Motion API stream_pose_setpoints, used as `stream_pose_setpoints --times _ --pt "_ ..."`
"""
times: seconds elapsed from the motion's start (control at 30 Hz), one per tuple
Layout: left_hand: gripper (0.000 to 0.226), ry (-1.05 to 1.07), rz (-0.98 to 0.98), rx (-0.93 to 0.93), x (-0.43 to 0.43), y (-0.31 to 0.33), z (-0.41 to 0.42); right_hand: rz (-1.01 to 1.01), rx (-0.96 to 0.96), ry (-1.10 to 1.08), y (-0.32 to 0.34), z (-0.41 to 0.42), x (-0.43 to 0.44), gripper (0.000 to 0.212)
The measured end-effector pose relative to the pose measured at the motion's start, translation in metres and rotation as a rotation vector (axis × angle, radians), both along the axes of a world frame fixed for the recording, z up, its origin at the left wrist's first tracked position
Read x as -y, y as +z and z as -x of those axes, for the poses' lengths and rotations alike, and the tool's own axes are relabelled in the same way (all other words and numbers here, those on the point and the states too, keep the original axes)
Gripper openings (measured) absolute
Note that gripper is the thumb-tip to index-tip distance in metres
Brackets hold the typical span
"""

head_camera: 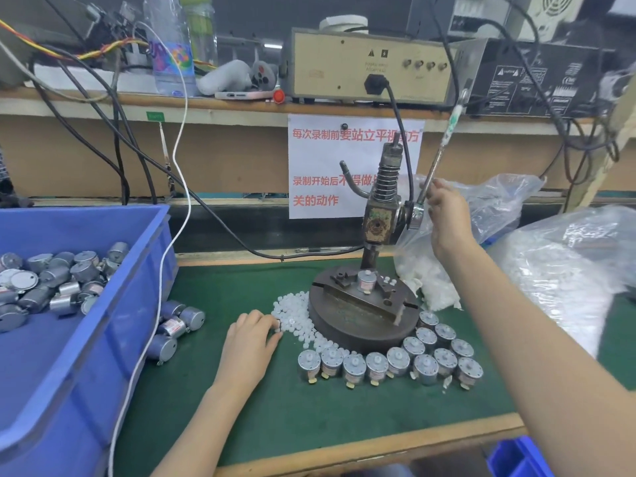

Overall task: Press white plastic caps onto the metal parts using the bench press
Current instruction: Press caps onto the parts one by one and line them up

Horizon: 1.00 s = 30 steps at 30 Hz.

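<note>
sign (320, 160): text partly behind press (378, 222) | blue bin (103, 356): cut by left edge | plastic bag (564, 270): blurred

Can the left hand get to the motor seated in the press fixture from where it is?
Probably yes. The left hand is at the cap pile beside the press base; the motor stands exposed on top, with nothing between them.

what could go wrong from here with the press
The right hand grips the lever while the left hand is at the white caps beside the press base; a stray reach under the ram might pinch it. The plastic bag behind the lever may snag it. The motors crowding the base could topple.
</note>
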<state>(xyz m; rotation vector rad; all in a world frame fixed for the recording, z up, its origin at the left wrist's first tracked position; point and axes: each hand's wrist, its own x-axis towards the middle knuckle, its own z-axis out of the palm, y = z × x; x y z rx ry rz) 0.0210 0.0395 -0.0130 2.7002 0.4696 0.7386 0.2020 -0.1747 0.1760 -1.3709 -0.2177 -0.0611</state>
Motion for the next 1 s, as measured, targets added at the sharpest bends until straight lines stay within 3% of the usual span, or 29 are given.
stream_pose_setpoints --times 0.13,0.23,0.33,0.63,0.73,0.83,1.0 --pt "0.019 0.005 -0.013 -0.014 0.002 0.002 0.001 0.009 -0.038 0.000 0.028 0.002 -0.003 0.027" --pt "0.019 0.000 -0.021 -0.011 0.003 0.004 0.002 0.018 0.142 0.015 0.026 0.016 0.000 0.027" --pt "0.018 -0.002 -0.020 -0.009 0.003 0.004 0.003 0.177 0.271 0.016 0.008 0.034 0.005 0.010" --pt "0.019 0.005 -0.028 -0.008 0.003 0.004 0.002 0.135 0.359 -0.064 -0.017 0.048 0.000 0.015" --pt "0.018 -0.001 -0.020 0.000 0.004 0.004 0.002 0.341 0.302 -0.177 -0.059 0.049 0.000 0.048" --pt "0.018 -0.003 -0.017 0.003 0.005 0.005 0.004 0.665 0.179 -0.080 -0.102 0.051 -0.013 0.048" --pt "0.018 -0.010 -0.012 0.000 0.005 0.006 0.005 1.019 0.408 -0.096 -0.127 0.047 -0.036 0.044"
